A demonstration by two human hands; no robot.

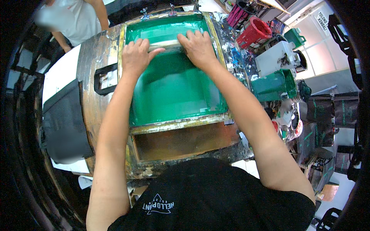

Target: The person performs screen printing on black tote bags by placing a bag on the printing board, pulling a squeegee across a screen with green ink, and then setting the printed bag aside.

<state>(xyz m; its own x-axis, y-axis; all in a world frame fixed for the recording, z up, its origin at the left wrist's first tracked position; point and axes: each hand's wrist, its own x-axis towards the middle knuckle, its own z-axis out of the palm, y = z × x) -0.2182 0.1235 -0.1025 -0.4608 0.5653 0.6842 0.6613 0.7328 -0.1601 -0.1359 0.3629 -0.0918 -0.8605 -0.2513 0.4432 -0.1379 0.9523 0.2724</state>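
Observation:
Both of my hands grip a squeegee (165, 47), blurred, which lies crosswise over the far part of a screen-printing frame (185, 121). My left hand (135, 56) is closed on the squeegee's left end, its thumb stretched along the near side. Around the right end, my right hand (197, 46) curls its fingers over the top edge. Green ink covers the mesh (177, 88) inside the yellowed, paint-stained frame. From under the frame's left side a black strap loop (101, 80) sticks out. The blade's lower edge is hidden.
Metal clamps (172, 10) hold the frame's far edge. Paint-smeared containers crowd the right, among them a red bucket (254, 34), a white jug (274, 57) and a green container (273, 84). Black fabric (63, 115) lies at left. Another person (83, 19) stands at the far left.

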